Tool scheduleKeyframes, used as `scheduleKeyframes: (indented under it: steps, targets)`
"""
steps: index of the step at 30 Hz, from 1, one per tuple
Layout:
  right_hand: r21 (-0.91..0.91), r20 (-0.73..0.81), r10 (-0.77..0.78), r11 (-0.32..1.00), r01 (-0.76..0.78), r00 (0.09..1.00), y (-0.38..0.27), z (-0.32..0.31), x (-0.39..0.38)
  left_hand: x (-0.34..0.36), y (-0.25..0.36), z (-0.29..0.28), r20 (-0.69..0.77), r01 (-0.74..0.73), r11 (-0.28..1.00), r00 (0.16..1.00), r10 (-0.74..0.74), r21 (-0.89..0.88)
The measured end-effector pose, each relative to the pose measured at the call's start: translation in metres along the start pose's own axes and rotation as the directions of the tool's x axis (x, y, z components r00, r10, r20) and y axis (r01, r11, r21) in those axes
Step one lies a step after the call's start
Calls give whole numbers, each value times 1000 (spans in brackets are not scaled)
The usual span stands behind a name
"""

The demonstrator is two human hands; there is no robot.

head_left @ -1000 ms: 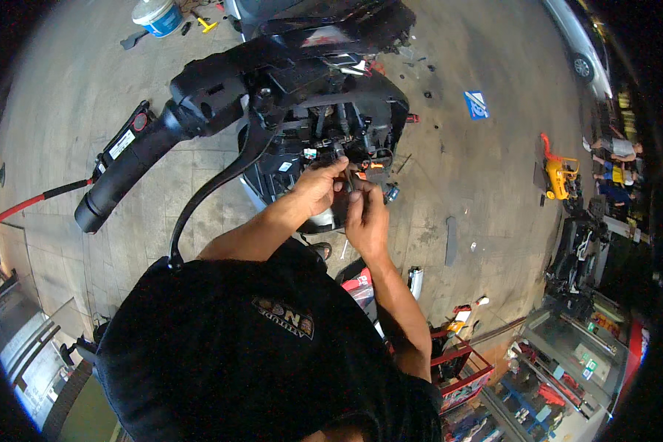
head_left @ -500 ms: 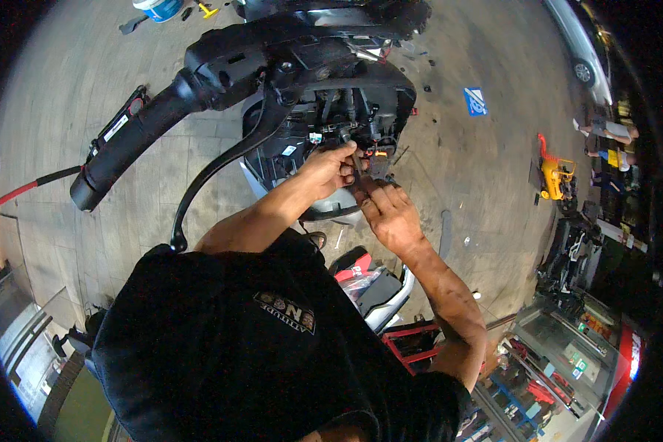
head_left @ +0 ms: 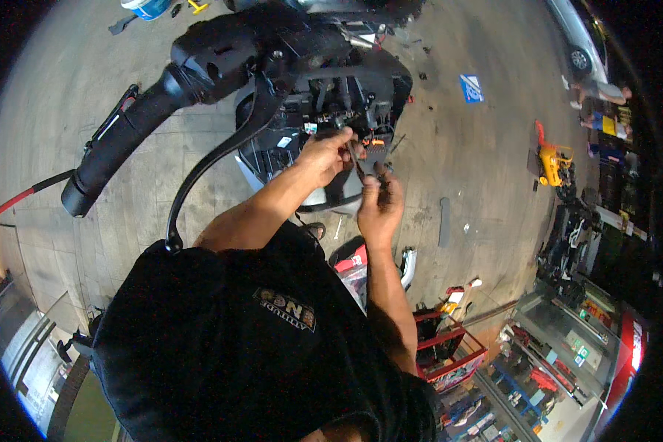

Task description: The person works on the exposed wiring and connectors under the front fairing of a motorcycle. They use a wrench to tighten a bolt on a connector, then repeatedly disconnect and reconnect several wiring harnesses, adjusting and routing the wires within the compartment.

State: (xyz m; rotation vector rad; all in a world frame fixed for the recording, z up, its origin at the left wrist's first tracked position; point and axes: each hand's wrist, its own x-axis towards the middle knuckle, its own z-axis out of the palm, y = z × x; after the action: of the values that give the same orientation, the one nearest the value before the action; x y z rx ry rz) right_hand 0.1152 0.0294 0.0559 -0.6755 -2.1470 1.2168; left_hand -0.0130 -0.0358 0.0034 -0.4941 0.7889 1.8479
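Observation:
My left hand (head_left: 323, 160) is closed around the upper part of a slim dark metal wrench (head_left: 355, 159), thumb and fingers near its head. The wrench head reaches in among cables and fittings of the opened front of a scooter (head_left: 272, 156). My right hand (head_left: 379, 208) is below and to the right, its fingers curled at the lower end of the wrench handle. Beside the hands, an orange connector (head_left: 374, 142) shows in the opened body. Shadow and fingers hide what the wrench head bears on.
Above my left forearm juts the black handlebar grip (head_left: 118, 151) with its curved lever (head_left: 191, 184). A red tool rack (head_left: 449, 353) stands at lower right. A yellow machine (head_left: 554, 163), a blue-and-white packet (head_left: 471, 88) and a bucket (head_left: 147, 7) are on the floor.
My right hand has turned and dropped lower, with the forearm swung inward to the left. The left hand keeps its hold on the wrench. The whole view has shifted slightly.

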Motion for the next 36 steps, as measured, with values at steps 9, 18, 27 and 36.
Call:
scheduleKeyframes:
  steps: [9,18,27,36]
  targets:
    - [-507,200,-121,837,208,972,-11,-19,1,4,-5,-4,51,27,998,998,-25,-48]
    - [-600,24,-207,780,180,978,-14,-12,0,6,-8,0,23,27,997,999,-25,-79]
    - [597,287,768,324,-734,573,-25,12,-9,-3,0,0,46,54,998,997,-56,42]
    - [-495,430,-300,710,501,851,-41,-14,10,-6,3,3,49,3,998,999,-6,70]
